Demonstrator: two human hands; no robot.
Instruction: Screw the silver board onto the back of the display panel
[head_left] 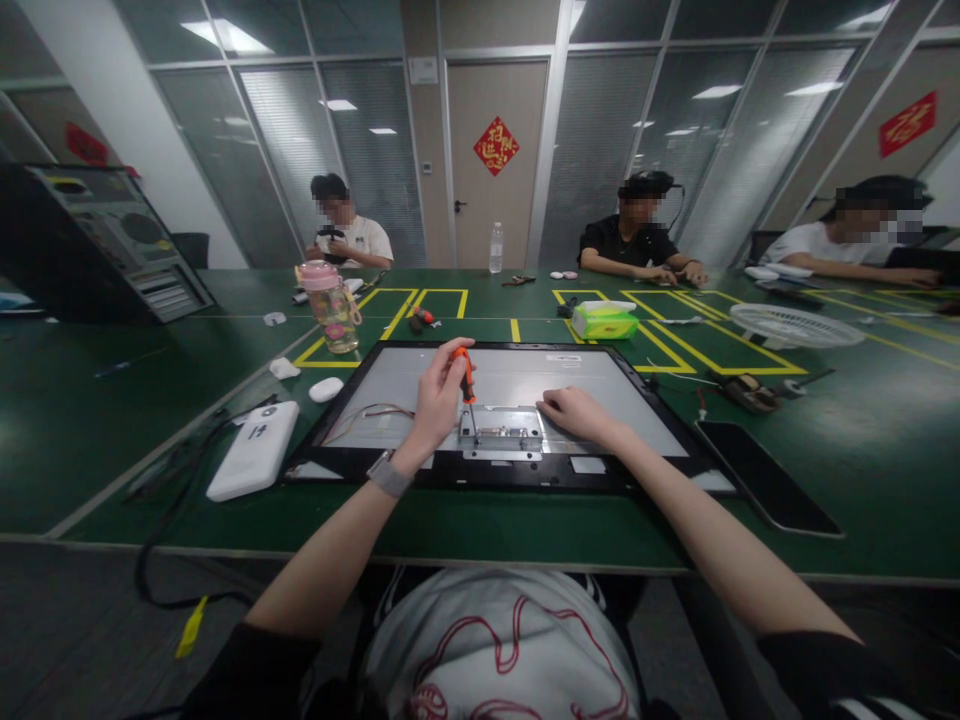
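Observation:
My left hand (441, 393) is closed round an orange-and-black screwdriver (466, 380). The screwdriver stands nearly upright, its tip down at the left part of a silver metal bracket (499, 432). That bracket sits at the near middle of a large flat display panel (600, 375) with a black frame and grey back, lying on the table. My right hand (577, 412) rests on the panel just right of the bracket, its fingers curled in; whether anything is between them is hidden. Thin wires (367, 412) lie on the panel's left part.
A white power bank (255, 450) and pink-lidded bottle (330, 308) stand left of the panel; a black phone (769, 475) lies right. Behind are a green tissue pack (604, 321) and a white fan grille (795, 326). Three people sit across the green table (525, 535).

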